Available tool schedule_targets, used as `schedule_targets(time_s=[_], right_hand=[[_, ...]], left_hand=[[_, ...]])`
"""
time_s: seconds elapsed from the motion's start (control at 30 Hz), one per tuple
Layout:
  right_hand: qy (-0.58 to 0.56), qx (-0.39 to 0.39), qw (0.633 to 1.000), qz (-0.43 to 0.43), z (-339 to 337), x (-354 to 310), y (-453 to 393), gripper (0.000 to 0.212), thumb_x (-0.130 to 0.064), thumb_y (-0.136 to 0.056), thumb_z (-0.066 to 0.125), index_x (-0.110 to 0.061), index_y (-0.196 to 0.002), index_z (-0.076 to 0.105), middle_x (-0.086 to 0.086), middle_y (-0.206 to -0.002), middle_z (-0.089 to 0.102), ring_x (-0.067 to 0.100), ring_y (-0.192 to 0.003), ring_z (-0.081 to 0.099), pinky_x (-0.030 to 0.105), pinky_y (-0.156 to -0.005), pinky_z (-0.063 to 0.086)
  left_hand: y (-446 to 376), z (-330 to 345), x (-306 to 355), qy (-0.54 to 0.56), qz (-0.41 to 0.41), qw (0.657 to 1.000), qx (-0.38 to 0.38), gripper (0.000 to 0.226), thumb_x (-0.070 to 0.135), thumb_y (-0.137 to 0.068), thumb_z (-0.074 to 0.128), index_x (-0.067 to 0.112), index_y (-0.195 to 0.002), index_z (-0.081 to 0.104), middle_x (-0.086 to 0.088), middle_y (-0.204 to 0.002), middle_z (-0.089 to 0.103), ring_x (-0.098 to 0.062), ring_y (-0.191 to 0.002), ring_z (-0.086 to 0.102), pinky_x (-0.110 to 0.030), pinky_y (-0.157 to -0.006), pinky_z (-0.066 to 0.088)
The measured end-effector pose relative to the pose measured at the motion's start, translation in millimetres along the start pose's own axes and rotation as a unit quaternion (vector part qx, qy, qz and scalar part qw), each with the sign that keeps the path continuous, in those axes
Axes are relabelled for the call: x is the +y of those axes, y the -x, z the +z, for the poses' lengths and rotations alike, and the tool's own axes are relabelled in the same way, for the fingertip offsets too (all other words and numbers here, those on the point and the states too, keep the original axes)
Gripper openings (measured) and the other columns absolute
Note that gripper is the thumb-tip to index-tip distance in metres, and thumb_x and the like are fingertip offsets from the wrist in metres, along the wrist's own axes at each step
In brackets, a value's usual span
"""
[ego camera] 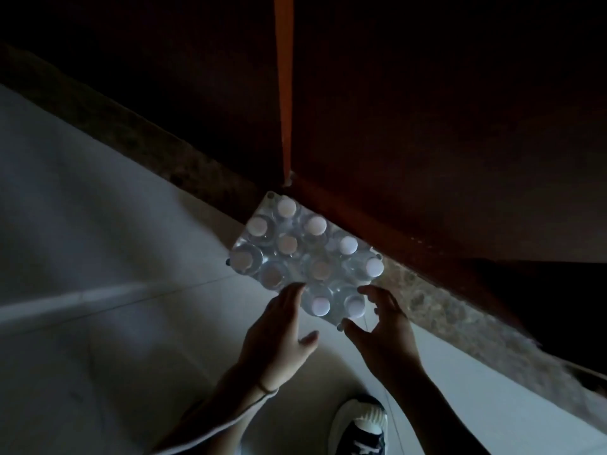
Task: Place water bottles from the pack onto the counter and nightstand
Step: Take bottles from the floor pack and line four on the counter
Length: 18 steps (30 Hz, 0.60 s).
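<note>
The shrink-wrapped pack of water bottles (303, 261) stands on the pale tiled floor (98, 257), pushed up against a dark speckled stone strip (443, 300) at the foot of a brown wooden panel (427, 126), its white caps facing up at the camera. Both hands are at its near end: the left hand (279, 326) has loosely spread fingers alongside the near-left edge, the right hand (381, 326) has thumb and fingers fanned round the near corner — neither is closed on anything, and in this dim light I cannot tell whether the fingertips actually touch the wrap. No bottle looks to be out yet, so this reads as the very first step: getting into the pack. The next move probably calls for tearing or stretching the film over the nearest caps, then pinching one bottle by its neck and drawing it straight up, with the other hand steadying the pack. Neither counter nor nightstand is in view; a dark shoe with a white toe (361, 428) shows at the bottom edge.
</note>
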State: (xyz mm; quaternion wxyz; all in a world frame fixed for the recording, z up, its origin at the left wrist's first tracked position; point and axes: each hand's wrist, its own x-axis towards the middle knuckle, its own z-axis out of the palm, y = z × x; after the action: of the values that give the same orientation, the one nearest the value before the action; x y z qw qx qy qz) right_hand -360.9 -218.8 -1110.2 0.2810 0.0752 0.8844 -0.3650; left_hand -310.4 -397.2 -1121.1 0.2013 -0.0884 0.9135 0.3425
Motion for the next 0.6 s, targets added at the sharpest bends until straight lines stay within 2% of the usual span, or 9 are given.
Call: schedule_targets(time_s=[0.1,0.17,0.27,0.33,0.43,0.5,0.57,0.6], right_hand=[[-0.020,0.032,0.999,-0.021,33,45,-20,0.065,-0.014,-0.066,0.087,-0.034,-0.120,0.057,-0.020,-0.112,0.062,0.008,-0.101,0.060,0.031,-0.085,0.052],[-0.039,0.053,0.998,-0.022,50,60,-31,0.071,-0.019,-0.066,0.088,-0.043,-0.123,0.052,-0.012,-0.111,0.068,0.013,-0.095,0.066,0.037,-0.080,0.057],[-0.039,0.062,0.997,-0.014,68,74,-43,0.079,-0.030,-0.063,0.091,-0.045,-0.126,0.045,-0.006,-0.112,0.070,0.025,-0.089,0.071,0.044,-0.077,0.059],[-0.033,0.071,0.997,-0.015,73,79,-46,0.079,-0.034,-0.061,0.090,-0.046,-0.124,0.045,-0.003,-0.106,0.073,0.026,-0.088,0.071,0.046,-0.077,0.058],[-0.018,0.102,0.994,-0.036,68,71,-36,0.074,-0.034,-0.063,0.091,-0.044,-0.121,0.046,-0.005,-0.106,0.073,0.019,-0.091,0.068,0.035,-0.075,0.056],[-0.020,0.113,0.992,-0.051,55,54,-23,0.070,-0.034,-0.064,0.092,-0.045,-0.117,0.047,-0.017,-0.101,0.070,0.009,-0.089,0.064,0.022,-0.070,0.049],[-0.045,0.100,0.992,-0.059,31,26,-7,0.068,-0.036,-0.064,0.091,-0.055,-0.111,0.046,-0.030,-0.092,0.066,-0.002,-0.083,0.062,0.010,-0.067,0.042],[-0.060,0.092,0.992,-0.064,15,8,3,0.069,-0.038,-0.063,0.090,-0.061,-0.108,0.043,-0.034,-0.095,0.064,-0.004,-0.086,0.062,0.009,-0.066,0.042]], left_hand=[[-22,47,-22,0.005,0.022,0.999,0.045,0.071,0.029,-0.073,0.086,0.013,-0.136,0.057,-0.002,-0.135,0.064,-0.017,-0.118,0.065,-0.022,-0.085,0.054],[-33,67,-32,0.005,0.024,0.997,0.079,0.064,0.034,-0.070,0.086,0.014,-0.126,0.064,0.001,-0.123,0.070,-0.017,-0.108,0.069,-0.019,-0.078,0.051],[-45,87,-41,0.020,0.005,0.994,0.107,0.069,0.036,-0.060,0.089,0.012,-0.120,0.065,-0.001,-0.113,0.074,-0.019,-0.098,0.073,-0.018,-0.079,0.048],[-48,93,-43,0.016,0.010,0.992,0.122,0.069,0.039,-0.057,0.087,0.009,-0.116,0.067,-0.004,-0.106,0.076,-0.022,-0.092,0.074,-0.019,-0.078,0.048],[-44,82,-37,0.027,0.002,0.994,0.108,0.063,0.045,-0.063,0.084,0.022,-0.119,0.064,0.007,-0.110,0.074,-0.016,-0.098,0.071,-0.024,-0.078,0.056],[-33,60,-27,0.027,-0.002,0.991,0.128,0.064,0.045,-0.061,0.088,0.032,-0.118,0.059,0.014,-0.109,0.072,-0.008,-0.096,0.068,-0.025,-0.074,0.058],[-20,25,-8,0.019,0.029,0.988,0.149,0.065,0.048,-0.058,0.089,0.034,-0.113,0.058,0.017,-0.106,0.071,-0.001,-0.092,0.065,-0.019,-0.070,0.055],[-12,1,6,0.024,0.041,0.987,0.151,0.063,0.052,-0.058,0.088,0.035,-0.111,0.059,0.019,-0.104,0.070,0.000,-0.092,0.064,-0.016,-0.070,0.052]])
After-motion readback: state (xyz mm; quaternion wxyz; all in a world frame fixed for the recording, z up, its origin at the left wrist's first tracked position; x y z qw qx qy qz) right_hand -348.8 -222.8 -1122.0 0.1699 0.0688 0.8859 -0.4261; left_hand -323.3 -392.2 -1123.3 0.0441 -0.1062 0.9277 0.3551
